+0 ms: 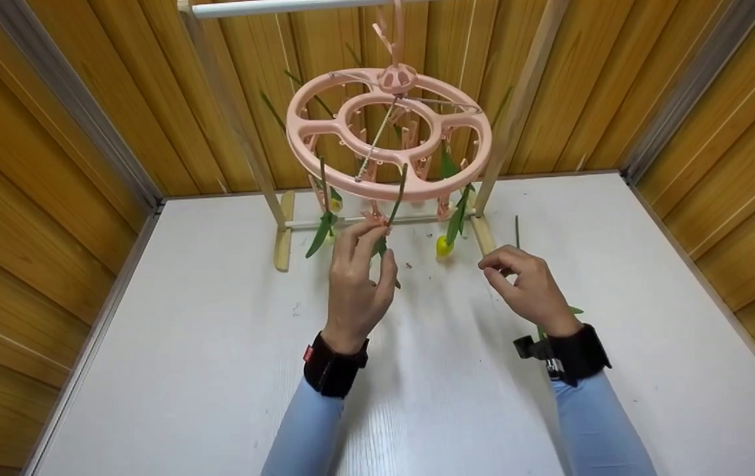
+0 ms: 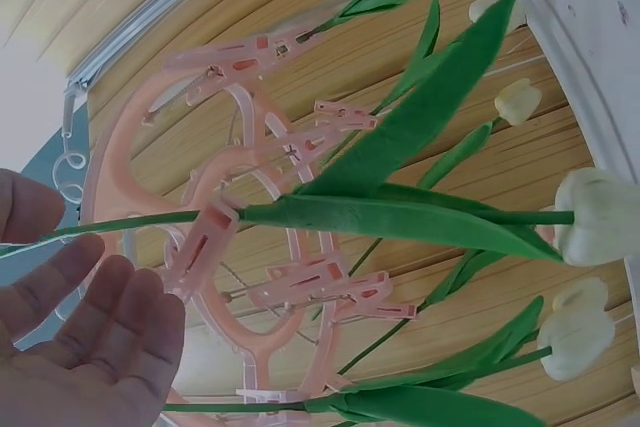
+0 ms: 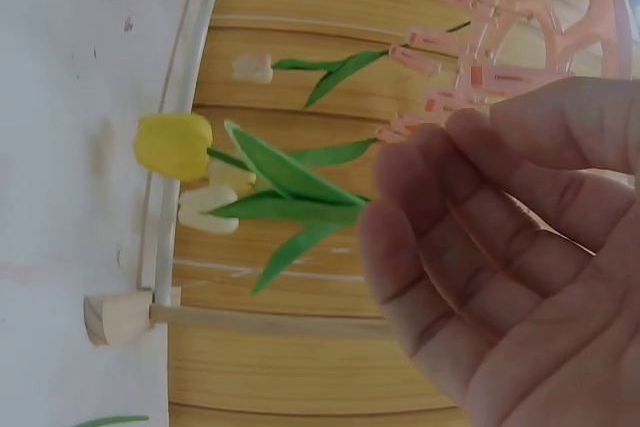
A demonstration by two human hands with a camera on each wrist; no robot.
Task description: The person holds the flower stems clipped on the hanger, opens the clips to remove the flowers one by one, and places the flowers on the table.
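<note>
A pink round clip hanger (image 1: 298, 142) hangs from a wooden rack, and several artificial tulips dangle head down from its clips. My left hand (image 1: 377, 235) reaches up under the front rim and pinches a green tulip stem (image 1: 398, 192) between thumb and fingers, right at a pink clip (image 2: 205, 247). In the left wrist view this stem (image 2: 140, 219) leads to a white tulip (image 2: 600, 217). My right hand (image 1: 493, 268) hovers to the right above the table, fingers curled around another thin stem (image 1: 517, 231) whose leaf (image 1: 572, 309) shows below the wrist. A yellow tulip (image 1: 442, 246) hangs between the hands.
The rack's wooden feet (image 1: 283, 238) stand at the back of the white tabletop (image 1: 219, 344), joined by a low white rod (image 1: 417, 218). Wood-panelled walls (image 1: 53, 198) close in the left, back and right sides.
</note>
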